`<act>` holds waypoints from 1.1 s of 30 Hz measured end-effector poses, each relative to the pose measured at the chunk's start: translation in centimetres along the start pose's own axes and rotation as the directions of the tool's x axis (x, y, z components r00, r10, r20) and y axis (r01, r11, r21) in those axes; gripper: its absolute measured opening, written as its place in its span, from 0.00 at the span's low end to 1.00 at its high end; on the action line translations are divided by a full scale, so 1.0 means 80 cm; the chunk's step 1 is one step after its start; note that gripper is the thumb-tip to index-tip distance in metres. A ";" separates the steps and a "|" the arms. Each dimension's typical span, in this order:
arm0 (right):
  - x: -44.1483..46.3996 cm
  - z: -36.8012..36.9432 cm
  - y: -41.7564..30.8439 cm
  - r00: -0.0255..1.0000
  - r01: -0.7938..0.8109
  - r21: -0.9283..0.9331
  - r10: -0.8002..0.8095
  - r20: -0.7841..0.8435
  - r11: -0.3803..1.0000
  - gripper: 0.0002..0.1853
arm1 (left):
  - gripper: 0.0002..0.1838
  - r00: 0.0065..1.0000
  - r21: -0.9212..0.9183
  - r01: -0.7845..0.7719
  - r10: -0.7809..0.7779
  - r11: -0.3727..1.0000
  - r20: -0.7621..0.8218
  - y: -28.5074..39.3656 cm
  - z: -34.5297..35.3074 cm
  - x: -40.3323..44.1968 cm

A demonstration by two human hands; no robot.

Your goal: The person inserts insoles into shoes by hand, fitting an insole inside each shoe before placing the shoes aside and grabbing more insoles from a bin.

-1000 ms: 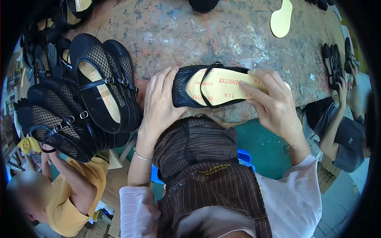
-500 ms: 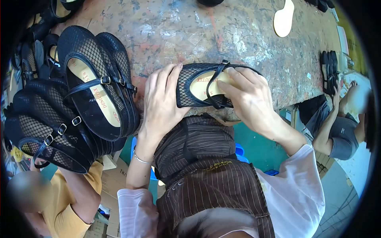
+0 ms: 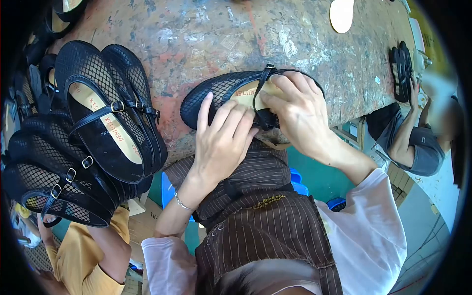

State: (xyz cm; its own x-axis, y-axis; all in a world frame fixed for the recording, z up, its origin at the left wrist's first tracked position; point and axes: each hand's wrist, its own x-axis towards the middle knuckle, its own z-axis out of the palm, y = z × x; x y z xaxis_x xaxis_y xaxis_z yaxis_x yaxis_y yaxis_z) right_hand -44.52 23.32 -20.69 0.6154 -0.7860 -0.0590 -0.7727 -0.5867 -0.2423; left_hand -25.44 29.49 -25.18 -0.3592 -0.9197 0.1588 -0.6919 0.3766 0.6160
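Left hand [image 3: 222,145] and right hand [image 3: 301,110] on black shoe [image 3: 223,87]

held shoe [image 3: 228,83] partly behind right hand [image 3: 301,108], loose insole [image 3: 341,17] cropped above

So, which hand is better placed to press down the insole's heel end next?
Probably the right hand: its fingers reach into the opening of the shoe at the heel end, over the insole. The left hand lies across the near side, closer to the toe.

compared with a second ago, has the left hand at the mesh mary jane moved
Yes. Against the red streak on the worktable, the left hand has shifted rightward and toward the near edge.
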 end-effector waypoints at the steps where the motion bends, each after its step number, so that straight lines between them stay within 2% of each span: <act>1: 0.000 -0.001 -0.001 1.000 0.016 -0.057 -0.017 -0.018 0.998 0.16 | 0.22 1.000 0.038 0.017 -0.018 0.999 0.026 0.002 0.004 0.004; 3: -0.003 0.004 -0.003 0.999 -0.016 -0.057 0.014 -0.041 0.998 0.15 | 0.24 0.998 0.074 0.022 -0.026 0.997 0.054 0.003 0.010 0.008; 5: -0.008 0.001 -0.004 0.997 -0.053 -0.061 0.049 -0.063 0.997 0.15 | 0.31 0.995 0.154 -0.016 0.000 0.988 0.102 0.002 0.015 0.008; 7: -0.009 -0.013 -0.005 0.984 -0.137 -0.157 0.116 -0.134 0.978 0.22 | 0.34 0.993 0.160 0.007 -0.027 0.987 0.119 0.010 0.013 0.012; 8: -0.010 -0.020 -0.003 0.983 -0.147 -0.163 0.126 -0.134 0.976 0.22 | 0.36 0.989 0.173 0.043 -0.066 0.984 0.132 0.013 0.013 0.014; 11: -0.019 -0.036 0.015 0.917 -0.361 0.023 0.360 -0.175 0.932 0.38 | 0.37 0.986 0.173 0.064 -0.088 0.983 0.139 0.017 0.017 0.014; 12: -0.023 -0.038 0.024 0.914 -0.368 0.020 0.365 -0.175 0.930 0.38 | 0.37 0.986 0.182 0.073 -0.098 0.981 0.134 0.017 0.018 0.014; 14: -0.030 -0.038 0.041 0.819 -0.553 0.193 0.571 -0.054 0.811 0.35 | 0.38 0.985 0.180 0.068 -0.095 0.981 0.145 0.019 0.018 0.014; 18: -0.025 -0.031 0.044 0.811 -0.573 0.240 0.584 0.028 0.784 0.25 | 0.38 0.976 0.203 0.089 -0.126 0.975 0.176 0.021 0.015 0.014; 22: -0.021 -0.025 0.058 0.823 -0.556 0.255 0.567 0.034 0.792 0.17 | 0.36 0.977 0.210 0.060 -0.100 0.976 0.189 0.021 0.012 0.016; 24: -0.020 -0.028 0.064 0.837 -0.528 0.339 0.543 0.057 0.778 0.12 | 0.36 0.977 0.194 0.066 -0.102 0.979 0.185 0.022 0.011 0.020; 31: -0.011 -0.019 0.064 0.838 -0.537 0.208 0.545 0.021 0.817 0.13 | 0.31 0.975 0.133 0.065 -0.091 0.989 0.203 0.025 0.006 0.030; 33: -0.009 -0.022 0.061 0.826 -0.562 0.181 0.560 0.067 0.807 0.16 | 0.30 0.975 0.133 0.062 -0.089 0.989 0.206 0.024 0.006 0.029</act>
State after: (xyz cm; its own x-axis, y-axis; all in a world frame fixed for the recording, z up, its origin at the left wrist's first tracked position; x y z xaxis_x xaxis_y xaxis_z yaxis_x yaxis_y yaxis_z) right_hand -48.99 20.69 -20.11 0.0862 -0.9647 -0.2489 -0.9412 0.0031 -0.3380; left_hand -27.89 28.11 -23.97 -0.4174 -0.9068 -0.0586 -0.7901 0.3303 0.5163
